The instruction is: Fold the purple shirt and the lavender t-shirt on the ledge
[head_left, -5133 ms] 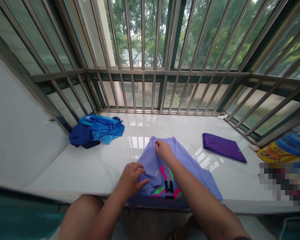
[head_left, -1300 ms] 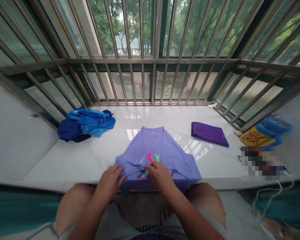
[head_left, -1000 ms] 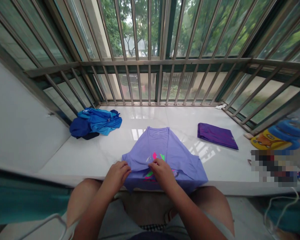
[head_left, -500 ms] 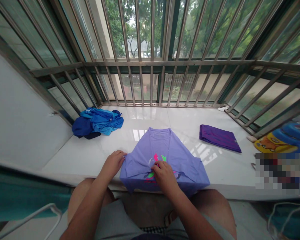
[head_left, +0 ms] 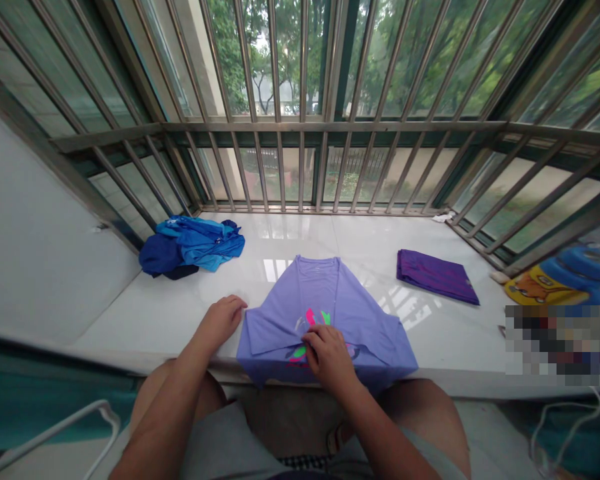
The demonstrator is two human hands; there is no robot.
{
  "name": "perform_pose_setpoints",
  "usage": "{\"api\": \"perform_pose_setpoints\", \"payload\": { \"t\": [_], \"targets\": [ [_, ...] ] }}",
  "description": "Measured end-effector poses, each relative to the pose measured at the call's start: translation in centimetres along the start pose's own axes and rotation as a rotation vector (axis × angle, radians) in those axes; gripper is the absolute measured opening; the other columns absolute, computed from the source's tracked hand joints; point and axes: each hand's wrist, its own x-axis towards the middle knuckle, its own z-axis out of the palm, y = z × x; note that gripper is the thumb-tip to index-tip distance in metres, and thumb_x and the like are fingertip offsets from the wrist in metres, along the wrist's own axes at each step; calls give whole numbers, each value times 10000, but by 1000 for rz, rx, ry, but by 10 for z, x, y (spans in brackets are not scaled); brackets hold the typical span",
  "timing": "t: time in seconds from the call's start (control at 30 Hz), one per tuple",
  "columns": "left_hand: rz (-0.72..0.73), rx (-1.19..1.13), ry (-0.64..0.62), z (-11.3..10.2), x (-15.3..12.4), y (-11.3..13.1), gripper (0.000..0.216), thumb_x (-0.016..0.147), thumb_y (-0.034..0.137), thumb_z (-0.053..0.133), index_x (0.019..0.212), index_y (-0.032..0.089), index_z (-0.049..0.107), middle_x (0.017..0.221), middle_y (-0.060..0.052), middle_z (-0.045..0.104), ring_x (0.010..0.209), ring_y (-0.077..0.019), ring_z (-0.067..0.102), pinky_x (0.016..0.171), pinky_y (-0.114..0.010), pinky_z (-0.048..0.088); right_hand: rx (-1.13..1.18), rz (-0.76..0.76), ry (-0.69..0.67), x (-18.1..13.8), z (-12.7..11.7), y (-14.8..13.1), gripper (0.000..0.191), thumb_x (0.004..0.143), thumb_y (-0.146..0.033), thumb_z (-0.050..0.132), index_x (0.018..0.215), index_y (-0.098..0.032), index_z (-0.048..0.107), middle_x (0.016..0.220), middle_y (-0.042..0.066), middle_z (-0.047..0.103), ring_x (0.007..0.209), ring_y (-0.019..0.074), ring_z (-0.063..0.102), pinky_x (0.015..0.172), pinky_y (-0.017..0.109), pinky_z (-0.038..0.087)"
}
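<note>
A lavender T-shirt (head_left: 330, 307) with a pink and green print lies partly folded on the white window ledge (head_left: 180, 313), its hem hanging over the front edge. My right hand (head_left: 327, 357) rests on the print near the front edge, fingers bent, pressing or pinching the cloth. My left hand (head_left: 223, 319) lies on the ledge at the shirt's left edge, fingers curled beside the fabric; whether it pinches the cloth I cannot tell.
A heap of blue clothes (head_left: 193, 245) lies at the back left. A folded dark purple garment (head_left: 435, 275) lies to the right. Metal window bars (head_left: 300, 127) fence the ledge. A yellow and blue toy (head_left: 555, 280) sits far right. My knees are under the front edge.
My left hand slid from the shirt's front left out to its left edge, spreading the cloth sideways. My right hand stayed on the print. The view shifted slightly.
</note>
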Motion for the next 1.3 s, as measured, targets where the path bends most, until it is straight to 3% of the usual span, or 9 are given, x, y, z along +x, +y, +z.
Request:
{"api": "perform_pose_setpoints", "payload": {
  "t": [0.17, 0.33, 0.53, 0.63, 0.73, 0.93, 1.03, 1.13, 1.3],
  "targets": [
    [58, 53, 132, 20, 1, 45, 447, 1079, 224, 406, 1443, 174, 661, 1557, -152, 645, 1428, -279, 613, 1249, -500, 461, -24, 5, -29, -1, -4, -5, 289, 979, -220, 665, 1258, -272, 720, 1375, 95, 700, 1302, 276, 612, 1166, 471, 410],
    [103, 144, -37, 55, -7, 91, 587, 1108, 391, 458, 1663, 200, 448, 1755, -150, 399, 1626, -315, 386, 1314, -600, 336, -99, -22, -100, 1, 0, -6, 427, 1048, -370, 641, 1462, -268, 640, 1565, 126, 622, 1497, 307, 511, 1300, 601, 276],
    [3, 199, -142, 68, -14, 99, 683, 1091, 526, 476, 1713, 259, 382, 1799, -133, 285, 1663, -375, 284, 1307, -717, 225, -172, 62, -32, -11, -8, -1, 492, 1089, -357, 556, 1567, -243, 550, 1684, 146, 499, 1594, 322, 407, 1311, 646, 251],
    [2, 185, -174, 64, -12, 95, 713, 1078, 557, 490, 1716, 261, 373, 1801, -136, 282, 1665, -392, 270, 1297, -743, 208, -243, 152, 46, -24, -26, 20, 473, 1102, -337, 509, 1556, -216, 561, 1663, 158, 522, 1573, 329, 433, 1304, 643, 261],
    [-18, 175, -172, 62, -6, 102, 691, 1075, 542, 499, 1700, 262, 403, 1798, -145, 290, 1659, -414, 275, 1279, -772, 217, -329, 312, 129, -34, -57, 61, 435, 1110, -317, 450, 1475, -175, 639, 1587, 179, 590, 1483, 336, 525, 1270, 599, 339],
    [235, 93, -136, 74, 17, 174, 589, 1099, 437, 457, 1654, 240, 469, 1809, -135, 267, 1678, -351, 252, 1328, -709, 196, -438, 555, 99, -45, -117, 142, 461, 1038, -217, 444, 1412, -183, 711, 1443, 176, 689, 1306, 328, 644, 1153, 514, 482],
    [387, 29, -182, 91, 26, 214, 618, 1107, 471, 438, 1682, 245, 423, 1819, -116, 236, 1684, -332, 240, 1339, -699, 197, -424, 542, 11, -48, -120, 157, 506, 1031, -201, 430, 1471, -267, 673, 1527, 119, 661, 1396, 322, 605, 1190, 603, 433],
    [486, -23, -240, 111, 28, 235, 692, 1099, 553, 431, 1725, 272, 341, 1813, -105, 264, 1674, -347, 263, 1339, -702, 205, -443, 531, -33, -50, -114, 164, 477, 1046, -231, 437, 1442, -322, 686, 1531, 85, 668, 1427, 324, 584, 1204, 670, 382],
    [528, -38, -275, 128, 20, 236, 813, 1068, 655, 445, 1760, 285, 236, 1814, -116, 250, 1674, -366, 256, 1342, -712, 176, -444, 532, 41, -44, -118, 175, 348, 1047, -360, 527, 1248, -213, 770, 1315, 129, 761, 1197, 286, 694, 1094, 436, 491]
  ]
}}
